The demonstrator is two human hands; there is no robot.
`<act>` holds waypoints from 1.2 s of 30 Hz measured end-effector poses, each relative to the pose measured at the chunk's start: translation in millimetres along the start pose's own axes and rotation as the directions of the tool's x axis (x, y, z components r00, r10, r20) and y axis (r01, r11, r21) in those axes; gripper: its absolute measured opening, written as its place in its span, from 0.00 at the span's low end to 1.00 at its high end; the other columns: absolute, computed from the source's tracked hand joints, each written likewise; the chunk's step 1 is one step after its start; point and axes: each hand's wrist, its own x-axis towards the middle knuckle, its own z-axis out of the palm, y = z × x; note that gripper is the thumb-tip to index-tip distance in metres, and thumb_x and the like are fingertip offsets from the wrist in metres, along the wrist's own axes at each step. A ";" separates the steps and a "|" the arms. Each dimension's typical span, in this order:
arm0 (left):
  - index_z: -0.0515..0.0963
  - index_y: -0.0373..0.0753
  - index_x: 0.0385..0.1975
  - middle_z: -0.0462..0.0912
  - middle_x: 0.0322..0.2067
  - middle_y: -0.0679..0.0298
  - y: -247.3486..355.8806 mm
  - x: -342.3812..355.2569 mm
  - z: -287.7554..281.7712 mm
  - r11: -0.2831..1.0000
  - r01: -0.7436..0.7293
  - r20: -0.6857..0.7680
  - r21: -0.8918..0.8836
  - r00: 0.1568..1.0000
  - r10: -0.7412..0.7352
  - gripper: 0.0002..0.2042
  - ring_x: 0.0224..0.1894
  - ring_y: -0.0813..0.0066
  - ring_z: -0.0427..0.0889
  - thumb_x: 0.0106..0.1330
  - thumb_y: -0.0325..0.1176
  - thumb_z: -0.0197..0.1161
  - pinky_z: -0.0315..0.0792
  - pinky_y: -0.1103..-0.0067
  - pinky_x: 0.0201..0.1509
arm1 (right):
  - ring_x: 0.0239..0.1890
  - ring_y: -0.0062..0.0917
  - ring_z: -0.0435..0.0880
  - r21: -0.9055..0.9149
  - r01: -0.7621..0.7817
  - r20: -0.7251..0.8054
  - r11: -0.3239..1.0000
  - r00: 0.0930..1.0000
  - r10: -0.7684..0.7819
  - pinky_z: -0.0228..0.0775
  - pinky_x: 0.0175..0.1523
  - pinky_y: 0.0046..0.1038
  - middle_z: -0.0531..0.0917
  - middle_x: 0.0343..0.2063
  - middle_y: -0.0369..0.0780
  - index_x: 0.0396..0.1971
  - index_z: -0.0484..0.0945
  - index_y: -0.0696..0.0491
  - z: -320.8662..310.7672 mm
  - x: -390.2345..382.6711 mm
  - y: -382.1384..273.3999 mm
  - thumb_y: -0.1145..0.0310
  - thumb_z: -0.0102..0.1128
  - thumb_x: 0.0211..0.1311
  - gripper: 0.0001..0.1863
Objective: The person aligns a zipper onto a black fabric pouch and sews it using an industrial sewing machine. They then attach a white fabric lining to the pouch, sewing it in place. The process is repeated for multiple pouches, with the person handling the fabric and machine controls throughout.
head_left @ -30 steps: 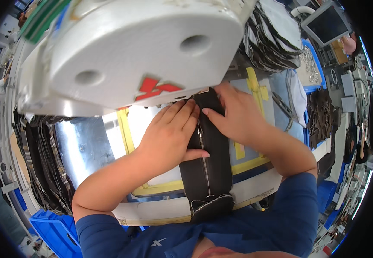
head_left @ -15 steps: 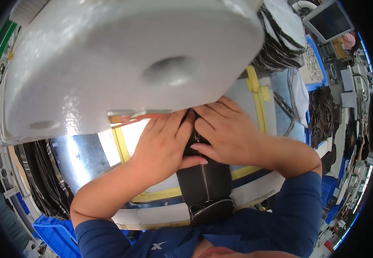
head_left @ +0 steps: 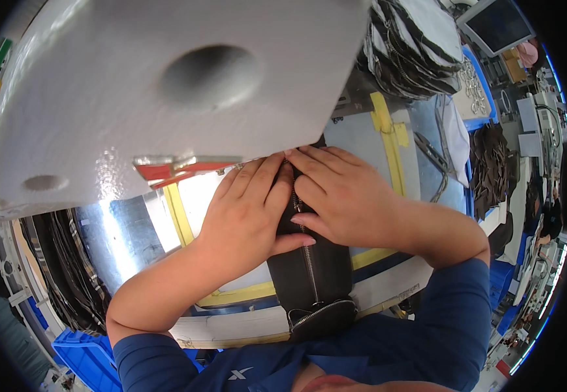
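Note:
A dark fabric piece with a metal zipper [head_left: 311, 271] down its middle lies lengthwise in front of me, its near end bulging over the table edge. My left hand [head_left: 243, 212] rests flat on its left side, thumb stretched to the zipper. Across from it, my right hand [head_left: 348, 196] lies on the right side, index finger bent and thumb touching the zipper. Both hands' fingertips reach the lower edge of a large white sewing machine head [head_left: 120, 104]. That head hides the fabric's far end and whatever is under it.
Yellow tape [head_left: 388, 144] marks the pale work surface. Dark cloth pieces [head_left: 68, 268] hang at the left, above a blue bin [head_left: 87, 359]. At the back right are stacked zippered pieces [head_left: 414, 52], a blue-edged tray [head_left: 476, 88] of metal parts and dark scraps [head_left: 490, 170].
The machine head appears shifted left in the view, baring more of the table beyond my right hand. My hands have moved slightly away from me; the fabric's near end looks almost unchanged.

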 end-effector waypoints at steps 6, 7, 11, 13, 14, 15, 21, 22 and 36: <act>0.76 0.27 0.64 0.75 0.68 0.42 1.7 -2.0 -0.2 1.000 0.008 -0.008 0.017 1.000 -0.008 0.49 0.68 0.41 0.77 0.49 0.61 0.82 0.71 0.54 0.72 | 0.71 0.49 0.77 0.062 -0.002 0.008 0.998 1.000 0.002 0.67 0.77 0.45 0.77 0.68 0.58 0.57 0.78 0.65 0.6 -0.7 2.2 0.57 0.73 0.63 0.31; 0.76 0.27 0.64 0.75 0.68 0.42 1.8 -2.3 -0.3 1.000 0.009 -0.009 0.019 1.000 -0.009 0.49 0.68 0.41 0.77 0.50 0.61 0.81 0.71 0.54 0.72 | 0.71 0.50 0.76 0.067 -0.005 0.010 0.998 1.000 0.005 0.66 0.78 0.45 0.77 0.68 0.58 0.57 0.77 0.65 0.9 -0.8 2.0 0.57 0.73 0.63 0.31; 0.75 0.27 0.64 0.76 0.67 0.42 2.7 -2.2 -1.2 0.999 0.012 -0.002 0.045 1.000 -0.012 0.49 0.67 0.41 0.78 0.50 0.63 0.80 0.71 0.54 0.71 | 0.72 0.50 0.76 0.086 -0.011 0.012 0.996 1.000 0.010 0.66 0.78 0.44 0.76 0.69 0.59 0.56 0.77 0.65 0.5 -0.8 1.8 0.58 0.73 0.64 0.30; 0.75 0.27 0.64 0.77 0.67 0.43 3.4 -2.0 -1.4 0.998 0.013 0.007 0.067 1.000 -0.014 0.50 0.67 0.42 0.78 0.50 0.64 0.79 0.71 0.54 0.71 | 0.72 0.50 0.76 0.095 -0.013 0.015 0.995 1.000 0.012 0.66 0.78 0.43 0.76 0.69 0.59 0.56 0.77 0.65 -0.6 -1.2 2.2 0.58 0.73 0.63 0.30; 0.75 0.28 0.64 0.77 0.67 0.43 3.9 -2.4 -1.5 0.997 0.014 0.012 0.077 1.000 -0.015 0.50 0.67 0.43 0.78 0.50 0.65 0.79 0.71 0.54 0.71 | 0.72 0.50 0.76 0.099 -0.013 0.011 0.995 1.000 0.012 0.66 0.79 0.43 0.76 0.69 0.59 0.56 0.77 0.65 -0.5 -1.5 2.3 0.58 0.73 0.64 0.30; 0.75 0.28 0.65 0.77 0.67 0.44 4.1 -2.4 -1.8 0.996 0.015 0.017 0.088 1.000 -0.017 0.50 0.68 0.43 0.78 0.50 0.66 0.78 0.70 0.55 0.71 | 0.72 0.50 0.76 0.103 -0.013 0.008 0.995 1.000 0.013 0.66 0.79 0.43 0.77 0.69 0.58 0.55 0.77 0.65 -0.3 -1.6 2.2 0.58 0.73 0.64 0.30; 0.75 0.29 0.66 0.77 0.68 0.46 5.4 -0.1 -4.7 0.988 -0.002 0.050 0.155 0.999 -0.006 0.52 0.69 0.47 0.77 0.50 0.67 0.77 0.69 0.57 0.71 | 0.73 0.49 0.76 0.112 -0.019 -0.015 0.993 1.000 0.021 0.66 0.79 0.43 0.77 0.69 0.58 0.54 0.78 0.64 2.2 -2.0 1.0 0.57 0.73 0.63 0.29; 0.75 0.30 0.66 0.76 0.68 0.46 5.7 0.5 -5.0 0.988 0.001 0.052 0.154 0.999 -0.009 0.52 0.69 0.47 0.77 0.50 0.67 0.77 0.69 0.57 0.71 | 0.73 0.49 0.76 0.107 -0.018 -0.015 0.994 1.000 0.019 0.66 0.79 0.43 0.77 0.69 0.58 0.54 0.78 0.64 0.9 -1.7 1.1 0.57 0.73 0.63 0.29; 0.74 0.32 0.68 0.74 0.71 0.47 3.6 -2.5 -0.5 0.990 0.003 0.062 0.140 0.998 -0.012 0.51 0.70 0.46 0.74 0.49 0.65 0.78 0.64 0.56 0.72 | 0.57 0.46 0.85 0.121 -0.129 0.023 0.984 0.992 0.127 0.76 0.64 0.44 0.86 0.50 0.50 0.46 0.81 0.59 -30.3 -14.0 4.5 0.53 0.73 0.65 0.24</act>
